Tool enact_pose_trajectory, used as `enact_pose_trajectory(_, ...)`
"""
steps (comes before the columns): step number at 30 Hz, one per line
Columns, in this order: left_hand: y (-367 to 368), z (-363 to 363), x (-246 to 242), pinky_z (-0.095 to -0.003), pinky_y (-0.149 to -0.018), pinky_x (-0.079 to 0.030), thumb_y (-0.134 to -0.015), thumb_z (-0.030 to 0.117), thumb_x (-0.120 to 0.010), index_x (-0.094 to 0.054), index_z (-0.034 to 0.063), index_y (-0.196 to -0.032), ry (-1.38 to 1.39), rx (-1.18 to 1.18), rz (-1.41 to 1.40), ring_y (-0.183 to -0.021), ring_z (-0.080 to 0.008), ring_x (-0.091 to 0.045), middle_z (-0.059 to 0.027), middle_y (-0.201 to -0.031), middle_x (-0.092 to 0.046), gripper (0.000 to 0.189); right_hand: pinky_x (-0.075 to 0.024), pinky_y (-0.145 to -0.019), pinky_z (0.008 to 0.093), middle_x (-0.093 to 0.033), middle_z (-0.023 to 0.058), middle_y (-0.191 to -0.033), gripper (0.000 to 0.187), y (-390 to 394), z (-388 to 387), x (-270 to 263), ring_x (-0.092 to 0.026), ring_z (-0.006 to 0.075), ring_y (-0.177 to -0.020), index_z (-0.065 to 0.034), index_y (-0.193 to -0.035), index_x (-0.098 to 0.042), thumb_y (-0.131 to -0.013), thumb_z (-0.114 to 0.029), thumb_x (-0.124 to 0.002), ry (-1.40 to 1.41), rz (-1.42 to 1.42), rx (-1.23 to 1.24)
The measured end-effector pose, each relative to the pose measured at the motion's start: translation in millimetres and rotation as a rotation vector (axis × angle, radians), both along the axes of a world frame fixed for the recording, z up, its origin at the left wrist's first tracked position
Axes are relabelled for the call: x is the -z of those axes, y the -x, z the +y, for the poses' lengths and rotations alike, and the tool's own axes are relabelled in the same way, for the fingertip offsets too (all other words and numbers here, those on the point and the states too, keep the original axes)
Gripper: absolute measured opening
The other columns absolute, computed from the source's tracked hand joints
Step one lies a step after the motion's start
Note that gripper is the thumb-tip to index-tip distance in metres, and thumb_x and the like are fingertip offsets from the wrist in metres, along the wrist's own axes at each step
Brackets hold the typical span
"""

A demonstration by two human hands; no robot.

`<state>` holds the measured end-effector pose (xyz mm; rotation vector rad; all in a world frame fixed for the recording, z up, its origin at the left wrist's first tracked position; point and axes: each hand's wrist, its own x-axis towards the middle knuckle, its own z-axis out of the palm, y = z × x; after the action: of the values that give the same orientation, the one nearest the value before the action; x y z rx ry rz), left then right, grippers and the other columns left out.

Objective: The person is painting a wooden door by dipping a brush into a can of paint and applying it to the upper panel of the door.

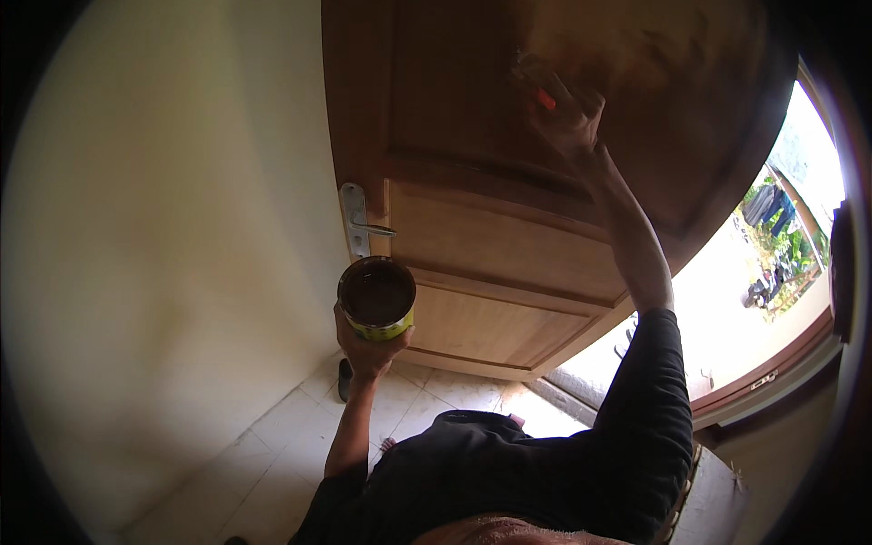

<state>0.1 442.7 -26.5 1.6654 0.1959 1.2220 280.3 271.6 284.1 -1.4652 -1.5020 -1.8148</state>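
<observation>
My left hand [371,353] grips a round can [381,332] with a yellow-green label, held upright below the door handle. Dark brown liquid [375,293] lies inside it, and brown smears coat the rim. Up at the wooden panel door [449,109], my right hand [571,124] is closed around an orange-handled brush [546,99]; its bristle end is blurred against the dark wood. The upper panel is dark brown, with a paler, streaky patch [579,34] near the top. Lower panels [490,323] show lighter bare-looking wood.
A metal lever handle [373,229] juts from the door's left edge. The cream wall [157,238] runs close on the left. A dark sandal [345,381] lies on the tiled floor [286,436]. The bright doorway [715,327] opens outdoors. A chair-like piece [712,497] stands lower right.
</observation>
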Motion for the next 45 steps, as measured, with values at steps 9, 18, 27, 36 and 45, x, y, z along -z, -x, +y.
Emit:
enact_pose_trajectory(9, 1.5, 2.1, 5.3, -0.0428, -0.101, -0.054, -0.060, 0.022, -0.097, -0.048, 0.0030, -0.141, 0.080, 0.026, -0.066, -0.117, -0.0266, -0.065, -0.0146, -0.130, -0.061, 0.097, -0.0626, -0.079, 0.0444, -0.075, 0.0102, -0.109, 0.031, 16.1, 52.0, 120.2, -0.075, 0.0306, -0.095, -0.0108, -0.099, -0.071, -0.070, -0.006, -0.082, 0.353, 0.119, -0.305)
enact_pose_trajectory(18, 5.1, 19.8, 4.7, -0.0430, -0.100, -0.054, -0.060, 0.022, -0.097, -0.049, 0.0043, -0.139, 0.069, -0.007, -0.071, -0.116, -0.0258, -0.064, -0.0133, -0.128, -0.061, 0.095, -0.0632, -0.075, 0.0430, -0.075, 0.0119, -0.114, 0.041, -18.1, 88.6, 113.3, -0.076, 0.0323, -0.093, -0.0090, -0.110, -0.071, -0.071, -0.003, -0.081, 0.373, 0.068, -0.297)
enact_pose_trajectory(27, 7.3, 40.6, 6.9, -0.0436, -0.099, -0.054, -0.060, 0.023, -0.097, -0.049, 0.0056, -0.138, 0.053, -0.042, -0.035, -0.114, -0.0256, -0.064, -0.0126, -0.126, -0.062, 0.093, -0.0619, -0.070, 0.0416, -0.077, 0.0123, -0.102, 0.030, -13.1, 98.4, 108.8, -0.076, 0.0304, -0.081, -0.0090, -0.105, -0.071, -0.077, -0.004, -0.081, 0.354, 0.173, -0.180)
enact_pose_trajectory(36, 7.2, 49.6, 5.6, -0.0447, -0.099, -0.054, -0.061, 0.026, -0.098, -0.049, 0.0056, -0.138, 0.065, -0.081, -0.018, -0.116, -0.0273, -0.065, -0.0135, -0.128, -0.062, 0.094, -0.0605, -0.065, 0.0382, -0.077, 0.0056, -0.093, 0.018, -28.6, 130.1, 73.0, -0.075, 0.0227, -0.077, -0.0124, -0.097, -0.072, -0.082, -0.007, -0.080, 0.110, 0.351, -0.333)
enact_pose_trajectory(45, 6.7, 56.2, 20.9, -0.0431, -0.106, -0.052, -0.057, 0.018, -0.097, -0.043, 0.0058, -0.149, 0.074, -0.068, 0.006, -0.121, -0.0245, -0.063, -0.0119, -0.135, -0.060, 0.108, -0.0584, -0.074, 0.0362, -0.072, 0.0032, -0.089, 0.029, -50.0, 117.2, 130.1, -0.068, 0.0247, -0.065, -0.0160, -0.106, -0.069, -0.080, -0.013, -0.082, 0.294, 0.091, -0.202)
